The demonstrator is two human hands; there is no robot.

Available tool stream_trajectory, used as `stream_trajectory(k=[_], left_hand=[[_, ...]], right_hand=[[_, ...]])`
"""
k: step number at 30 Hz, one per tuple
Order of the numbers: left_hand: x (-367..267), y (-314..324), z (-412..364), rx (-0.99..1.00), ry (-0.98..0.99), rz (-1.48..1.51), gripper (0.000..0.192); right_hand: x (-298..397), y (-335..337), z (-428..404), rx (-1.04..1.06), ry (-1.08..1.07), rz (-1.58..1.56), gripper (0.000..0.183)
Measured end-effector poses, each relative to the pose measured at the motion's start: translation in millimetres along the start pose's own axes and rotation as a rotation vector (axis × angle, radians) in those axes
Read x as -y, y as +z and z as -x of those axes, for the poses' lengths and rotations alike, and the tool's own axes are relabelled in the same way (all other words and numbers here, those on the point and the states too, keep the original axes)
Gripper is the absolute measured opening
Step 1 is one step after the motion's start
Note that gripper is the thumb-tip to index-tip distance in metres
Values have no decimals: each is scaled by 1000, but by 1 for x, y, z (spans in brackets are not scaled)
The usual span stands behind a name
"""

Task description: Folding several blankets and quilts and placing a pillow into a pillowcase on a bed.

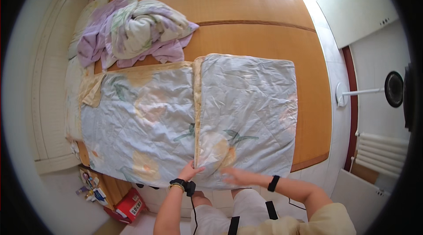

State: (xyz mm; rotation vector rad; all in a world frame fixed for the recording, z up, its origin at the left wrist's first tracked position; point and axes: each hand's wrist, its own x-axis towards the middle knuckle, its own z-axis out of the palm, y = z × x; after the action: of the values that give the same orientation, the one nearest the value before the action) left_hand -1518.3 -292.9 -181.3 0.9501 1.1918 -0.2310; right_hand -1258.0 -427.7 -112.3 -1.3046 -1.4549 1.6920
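A light blue floral quilt [158, 109] with a pale yellow underside lies spread across the bed before me. Its right part is a folded panel [248, 103], whose yellow-edged fold runs up the middle. At the near end of that fold, my left hand [189, 171] pinches the quilt's edge, thumb on top and some fingers hidden. My right hand [233, 176] is blurred over the near part of the folded panel, fingers apart, holding nothing; whether it touches the cloth I cannot tell. At the far left, one quilt corner [93, 91] is turned over, showing yellow.
A crumpled purple and white blanket [145, 30] lies on the orange-brown bed mat [244, 40] beyond the quilt. Pillows [73, 103] line the left end. A wooden nightstand [115, 188] and red box [132, 207] stand at lower left. Right are a white-stemmed fan [363, 92] and a radiator [380, 150].
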Motion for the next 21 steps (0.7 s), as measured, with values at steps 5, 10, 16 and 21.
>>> stream_trajectory(k=[5,10,16,21], left_hand=[[39,20,3,-162,44,-430,70],[61,39,3,-248,204,-523,62],[-10,63,85,-195,290,-581,61],[-33,80,115,-159,239,-473,61]], right_hand=[[-23,-102,-105,-485,132,316,34],[-34,-165,-233,-750,160,561,58],[16,-148,-314,-745,662,681,96],[11,-154,-315,-790,714,741,90]])
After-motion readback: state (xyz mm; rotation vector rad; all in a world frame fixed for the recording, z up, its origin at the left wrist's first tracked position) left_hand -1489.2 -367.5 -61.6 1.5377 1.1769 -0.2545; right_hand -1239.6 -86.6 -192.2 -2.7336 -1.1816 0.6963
